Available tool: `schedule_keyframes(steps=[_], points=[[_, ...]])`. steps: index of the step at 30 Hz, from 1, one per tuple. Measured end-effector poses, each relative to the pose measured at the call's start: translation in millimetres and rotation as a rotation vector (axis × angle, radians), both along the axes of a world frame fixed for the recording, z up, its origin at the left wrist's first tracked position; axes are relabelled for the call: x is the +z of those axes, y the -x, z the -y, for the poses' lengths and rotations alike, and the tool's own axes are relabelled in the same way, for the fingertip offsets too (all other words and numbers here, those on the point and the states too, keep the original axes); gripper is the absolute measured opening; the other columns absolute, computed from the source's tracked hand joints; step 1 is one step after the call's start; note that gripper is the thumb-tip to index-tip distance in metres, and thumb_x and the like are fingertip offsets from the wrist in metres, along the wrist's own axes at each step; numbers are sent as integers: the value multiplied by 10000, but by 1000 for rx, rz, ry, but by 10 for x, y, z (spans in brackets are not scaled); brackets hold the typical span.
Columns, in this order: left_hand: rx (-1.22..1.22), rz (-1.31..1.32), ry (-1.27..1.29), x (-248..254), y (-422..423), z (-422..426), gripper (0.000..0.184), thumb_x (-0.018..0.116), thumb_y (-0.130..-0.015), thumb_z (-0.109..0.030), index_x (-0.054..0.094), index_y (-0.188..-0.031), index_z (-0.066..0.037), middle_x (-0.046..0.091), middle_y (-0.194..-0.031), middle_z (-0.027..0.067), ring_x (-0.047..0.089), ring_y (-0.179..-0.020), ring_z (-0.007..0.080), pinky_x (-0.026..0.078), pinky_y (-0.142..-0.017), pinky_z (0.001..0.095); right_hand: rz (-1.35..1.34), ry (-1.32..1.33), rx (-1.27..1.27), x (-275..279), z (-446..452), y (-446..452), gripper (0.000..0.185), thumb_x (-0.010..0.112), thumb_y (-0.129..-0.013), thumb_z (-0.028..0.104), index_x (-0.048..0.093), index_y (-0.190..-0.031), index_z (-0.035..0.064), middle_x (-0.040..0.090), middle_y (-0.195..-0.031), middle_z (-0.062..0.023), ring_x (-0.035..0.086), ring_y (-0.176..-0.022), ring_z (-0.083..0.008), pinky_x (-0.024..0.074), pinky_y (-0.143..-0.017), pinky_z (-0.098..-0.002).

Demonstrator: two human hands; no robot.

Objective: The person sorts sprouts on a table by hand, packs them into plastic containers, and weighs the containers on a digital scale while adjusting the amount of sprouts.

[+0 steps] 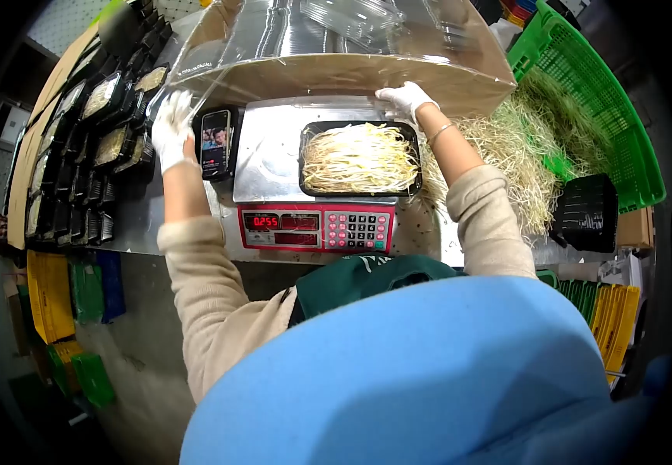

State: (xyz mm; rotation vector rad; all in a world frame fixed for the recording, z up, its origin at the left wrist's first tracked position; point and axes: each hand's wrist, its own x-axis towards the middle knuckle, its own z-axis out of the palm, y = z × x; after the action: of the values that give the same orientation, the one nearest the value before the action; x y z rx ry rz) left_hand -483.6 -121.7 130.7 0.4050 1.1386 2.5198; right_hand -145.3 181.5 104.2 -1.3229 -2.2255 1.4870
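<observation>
My left hand (173, 128), in a white glove, is at the left end of the cardboard box (336, 76), its fingers closed at the edge of a clear plastic sheet (208, 81). The sheet's far part merges with the box's contents. My right hand (407, 101), also gloved, rests with fingers stretched out against the box's near wall. Between my arms, a black tray of bean sprouts (360, 159) sits on the steel plate of a red weighing scale (316, 227). The scale's display reads 0.255.
Clear plastic lids (359, 23) lie in the box. A phone (216, 143) stands left of the scale. Filled black trays (99, 147) are stacked at the left. Loose sprouts (506, 155) spill from a green crate (599, 101) at right, near black empty trays (586, 213).
</observation>
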Motion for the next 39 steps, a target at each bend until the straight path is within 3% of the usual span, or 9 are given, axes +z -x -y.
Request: schedule_keyframes(steps=[4, 9, 10, 13, 17, 24, 30, 36, 39], points=[[-231, -66, 213, 220, 236, -710, 411, 496, -952, -117, 400, -1237, 162, 509, -1256, 277, 566, -1097, 389, 487, -965, 432, -382, 553, -74, -73, -183, -237, 145, 630, -858, 99, 624, -938, -22, 662, -762, -77, 558, -531, -71, 374, -383, -135], [704, -1056, 884, 576, -390, -884, 710, 584, -911, -313, 254, -1412, 65, 413, -1359, 214, 440, -1244, 264, 342, -1065, 364, -862, 743, 28, 390, 218, -1066, 503, 592, -855, 70, 390, -1302, -43, 658, -987, -146, 611, -673, -66, 461, -529, -166], [135, -638, 401, 755, -888, -859, 683, 544, -934, -289, 215, -1442, 27, 428, -1358, 186, 442, -1253, 257, 344, -1065, 367, -824, 617, -191, 528, 392, -1114, 676, 595, -845, 51, 255, -1422, -39, 645, -1046, -168, 611, -680, -61, 482, -577, -161], [-576, -516, 285, 703, -1507, -607, 612, 456, -987, -365, 256, -1440, -7, 463, -1329, 232, 596, -1083, 276, 488, -946, 406, -878, 439, 142, 743, 762, -1339, 928, 618, -816, 12, -17, -1491, 27, 615, -1121, -192, 590, -636, -60, 513, -618, -180], [-1067, -453, 578, 769, -2119, -277, 615, 578, -896, -174, 321, -1422, 16, 631, -1134, 207, 681, -873, 219, 552, -737, 273, -747, 219, 281, 935, 1311, -1306, 1088, 626, -815, 8, -209, -1469, 248, 599, -1146, -192, 595, -662, -66, 533, -511, -229], [-1007, -155, 659, 635, -2589, 621, 364, 618, -863, 49, 581, -1223, 17, 683, -1005, 103, 640, -943, 141, 516, -847, 270, -459, 219, 440, 911, 1714, -1648, 514, 488, -886, -25, 451, -1391, 65, 666, -1135, -128, 621, -733, -126, 513, -696, -239], [-710, -500, 417, 942, -2358, 444, 172, 563, -884, -8, 641, -1031, 35, 687, -890, 112, 662, -802, 161, 548, -735, 301, -1025, -191, 277, 840, 1651, -1347, 317, 519, -901, -43, 582, -1211, -29, 593, -1261, -168, 625, -723, -97, 515, -610, -204], [-193, -814, 417, 270, -2458, -143, 227, 472, -924, 23, 581, -1120, -5, 609, -1075, 102, 579, -1010, 166, 446, -931, 295, -917, -334, -18, 623, 1292, -1028, 245, 600, -884, 25, 687, -1106, 80, 667, -991, -86, 572, -815, -125, 474, -750, -256], [-258, -423, 504, -63, -2298, -589, 207, 512, -913, -27, 605, -1098, -13, 619, -1046, 74, 573, -968, 153, 447, -880, 278, -542, -709, -12, 315, 913, -843, 187, 643, -842, 109, 722, -1011, 119, 634, -871, -84, 570, -869, -213, 462, -808, -318]])
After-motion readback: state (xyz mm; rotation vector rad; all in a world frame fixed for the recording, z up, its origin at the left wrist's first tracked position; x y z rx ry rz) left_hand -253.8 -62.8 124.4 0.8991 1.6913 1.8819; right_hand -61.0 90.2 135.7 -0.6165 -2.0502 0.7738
